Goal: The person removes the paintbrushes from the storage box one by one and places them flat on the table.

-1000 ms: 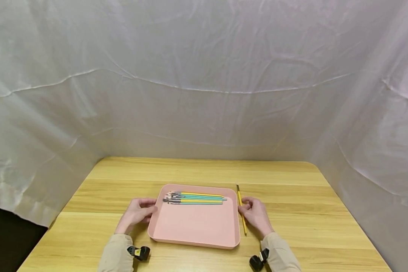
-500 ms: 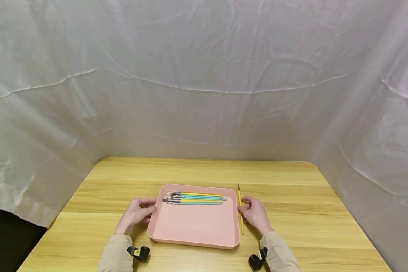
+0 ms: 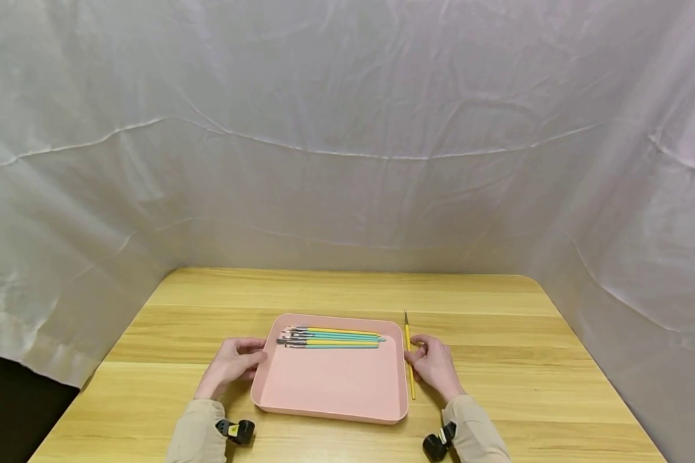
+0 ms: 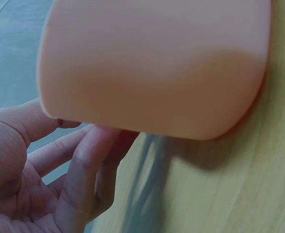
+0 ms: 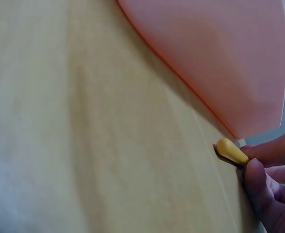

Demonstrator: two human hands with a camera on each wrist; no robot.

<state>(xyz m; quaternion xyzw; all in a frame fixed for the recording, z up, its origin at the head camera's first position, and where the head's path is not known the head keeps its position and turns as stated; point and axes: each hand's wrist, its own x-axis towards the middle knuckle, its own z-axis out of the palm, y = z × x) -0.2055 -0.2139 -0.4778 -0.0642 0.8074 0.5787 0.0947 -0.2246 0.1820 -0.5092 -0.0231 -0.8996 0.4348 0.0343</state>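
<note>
A shallow pink tray (image 3: 336,386) sits on the table, with several yellow-handled and teal-handled paintbrushes (image 3: 338,338) lying side by side along its far part. At the tray's left side, my left hand (image 3: 231,361) holds the wall with bent fingers, thumb at the rim; part of this grip is hidden. Just outside the right wall lies another yellow paintbrush (image 3: 411,379), roughly lengthwise, bristle end away from me. My right hand (image 3: 433,366) pinches its handle between thumb and finger. In the right wrist view, the rounded handle end (image 5: 227,148) sticks out of that pinch near the tray wall.
The wooden table (image 3: 527,373) extends around the tray on all sides. Pale cloth curtains (image 3: 347,199) hang behind it and along both sides. A small black camera sits on each wrist.
The loose yellow paintbrush has shifted slightly left in my right hand, closer to the tray, and stands a bit straighter. During the last half second, hardly anything has moved.
</note>
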